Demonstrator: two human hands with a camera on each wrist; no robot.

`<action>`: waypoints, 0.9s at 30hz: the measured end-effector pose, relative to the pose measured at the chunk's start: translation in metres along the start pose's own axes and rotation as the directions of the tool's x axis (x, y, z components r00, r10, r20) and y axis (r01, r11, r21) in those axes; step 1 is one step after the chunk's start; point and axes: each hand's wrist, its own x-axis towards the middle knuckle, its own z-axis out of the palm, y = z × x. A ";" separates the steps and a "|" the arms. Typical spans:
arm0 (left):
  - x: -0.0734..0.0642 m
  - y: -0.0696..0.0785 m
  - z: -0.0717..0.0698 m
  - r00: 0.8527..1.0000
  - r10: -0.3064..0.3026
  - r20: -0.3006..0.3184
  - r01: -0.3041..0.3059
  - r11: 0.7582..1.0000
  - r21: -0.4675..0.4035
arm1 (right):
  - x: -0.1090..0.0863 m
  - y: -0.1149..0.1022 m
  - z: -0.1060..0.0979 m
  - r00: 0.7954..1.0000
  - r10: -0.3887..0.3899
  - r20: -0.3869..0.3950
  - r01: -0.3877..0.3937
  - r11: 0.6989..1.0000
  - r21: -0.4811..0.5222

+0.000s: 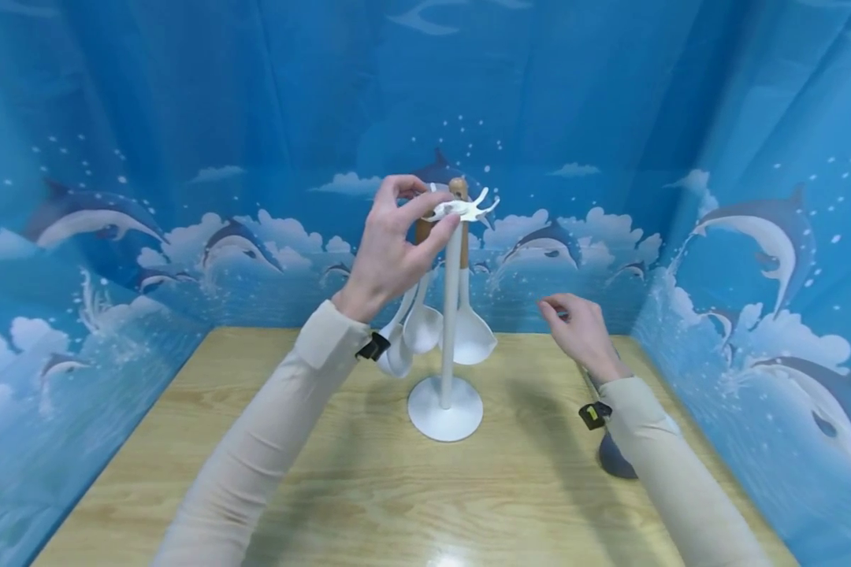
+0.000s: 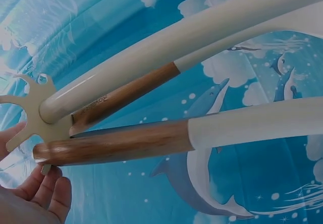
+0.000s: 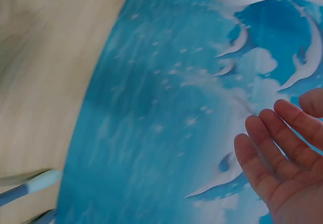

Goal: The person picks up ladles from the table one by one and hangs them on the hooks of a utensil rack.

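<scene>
A white utensil stand (image 1: pixel 448 323) has a round base, a post and a star-shaped hook top (image 2: pixel 38 108). My left hand (image 1: pixel 397 240) is at that top, thumb and fingers pinching its hooks. White-headed utensils with wooden handles hang from it: a ladle (image 1: pixel 472 335) on the right and two rounder spoon-like heads (image 1: pixel 422 327) on the left. In the left wrist view a wooden handle (image 2: pixel 116 143) hangs right beside my fingertips (image 2: pixel 43 181). My right hand (image 1: pixel 577 331) hovers right of the stand, fingers loosely bent, with nothing in it.
A dark grey utensil head (image 1: pixel 615 457) lies on the wooden table (image 1: pixel 397 504) under my right forearm. Blue-tipped handles (image 3: pixel 30 187) show at the lower left in the right wrist view. Dolphin-print curtains (image 1: pixel 326 94) enclose the table's back and sides.
</scene>
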 end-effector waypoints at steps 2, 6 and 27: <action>0.001 0.000 -0.001 1.000 0.008 -0.006 -0.008 1.000 0.000 | -0.003 0.009 0.000 1.000 0.007 0.001 -0.007 1.000 -0.019; 0.001 0.001 -0.004 1.000 0.006 -0.013 -0.006 1.000 -0.004 | -0.009 0.022 0.001 1.000 0.017 0.019 -0.016 0.999 -0.040; 0.001 0.008 -0.005 0.999 -0.011 0.036 0.011 1.000 0.016 | -0.033 0.072 -0.003 0.897 0.209 0.390 -0.095 0.952 -0.291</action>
